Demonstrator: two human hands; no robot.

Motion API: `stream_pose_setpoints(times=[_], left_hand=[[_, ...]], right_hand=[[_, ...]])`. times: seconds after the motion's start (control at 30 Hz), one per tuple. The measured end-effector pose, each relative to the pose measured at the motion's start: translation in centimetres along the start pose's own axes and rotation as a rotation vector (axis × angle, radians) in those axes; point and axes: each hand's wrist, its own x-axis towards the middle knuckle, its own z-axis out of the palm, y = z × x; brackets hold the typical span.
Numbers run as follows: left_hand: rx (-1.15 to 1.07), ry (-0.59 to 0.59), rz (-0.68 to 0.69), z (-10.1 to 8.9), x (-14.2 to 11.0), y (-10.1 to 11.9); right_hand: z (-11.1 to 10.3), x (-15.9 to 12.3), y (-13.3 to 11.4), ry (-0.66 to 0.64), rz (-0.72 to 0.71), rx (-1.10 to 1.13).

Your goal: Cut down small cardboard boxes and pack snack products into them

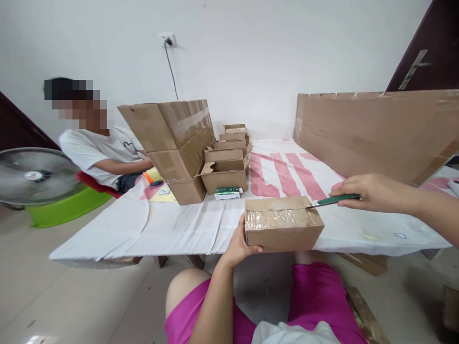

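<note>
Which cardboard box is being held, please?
The closed box at the near table edge; only it has the left hand and green-handled tool on it.

Magenta shorts (313, 298), white top (296, 333), bare forearms (215, 298)

Taped box (283, 239) at table (179, 234) edge; green cutter (333, 199) against top.

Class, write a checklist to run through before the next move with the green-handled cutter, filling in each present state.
Cutter gripped in the right hand: ok
Carton steadied by the left hand: ok
Left fingers away from the cutter's tip: ok, at the carton's opposite end
Carton well back from the table's near edge: not ok
Tape along the seam fully cut: cannot tell
</note>
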Motion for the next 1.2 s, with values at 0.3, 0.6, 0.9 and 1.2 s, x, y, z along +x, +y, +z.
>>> stream_pose_setpoints(times=[0.3, 0.6, 0.9, 1.2], left_hand=[[0.013, -0.003, -0.007, -0.1, 0.0, -0.5], [0.003, -0.003, -0.015, 0.0, -0.1, -0.2], [0.013, 0.019, -0.056, 0.0, -0.2, -0.5], [0.004, 0.004, -0.041, -0.1, -0.1, -0.5]], right_hand=[[-0.9, 0.3, 0.7, -0.213, 0.054, 0.009], [-1.0, 0.2, 0.1, -0.174, 0.066, 0.103], [1.8, 1.3, -1.3, -0.203, 0.0, 0.122], [1.8, 1.0, -1.1, -0.241, 0.005, 0.08]])
